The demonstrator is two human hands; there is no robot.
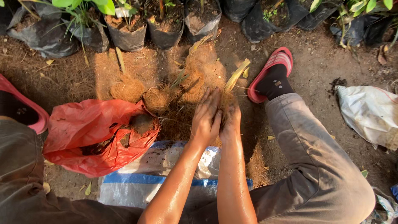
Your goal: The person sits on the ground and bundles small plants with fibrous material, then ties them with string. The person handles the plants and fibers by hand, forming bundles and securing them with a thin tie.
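Both of my hands are pressed together over a clump of brown coconut fibre [226, 99] on the ground. My left hand [206, 118] lies flat against the clump's near side, fingers pointing away. My right hand [231, 122] cups the same clump from the right; its fingers are partly hidden in the fibre. Several round fibre balls [156, 99] with small green shoots lie just left of my hands, in front of a bigger heap of fibre [203, 68].
A crumpled red plastic bag [95, 132] holding soil lies at the left. A white and blue woven sack [145, 178] sits under my forearms. Black nursery bags [126, 31] with plants line the far edge. My right foot wears a red sandal [271, 70]; a white sack [369, 114] lies right.
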